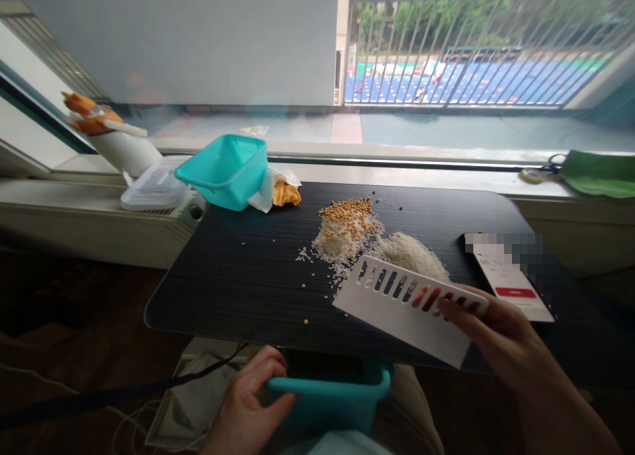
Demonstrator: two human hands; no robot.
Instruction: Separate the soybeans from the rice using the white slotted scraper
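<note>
My left hand (253, 395) is closed on the rim of a teal plastic bin (337, 409) below the table's front edge. In my right hand (501, 326) is a white flat plastic piece with a row of slots (401, 316), tilted over the table. Just beyond that piece lies a pile of white rice (411, 251). To its left sits a second heap of rice (337, 238), topped with yellow beans (350, 210) that look like soybeans. Loose grains and a few single beans are scattered around both heaps.
A second teal bin (243, 184) stands at the back left, beside a crumpled white-and-orange wrapper (286, 194). A phone (516, 289) lies at the right. A clear plastic lid (156, 184) and a green cloth (602, 174) rest along the window. Cables (133, 409) run below left.
</note>
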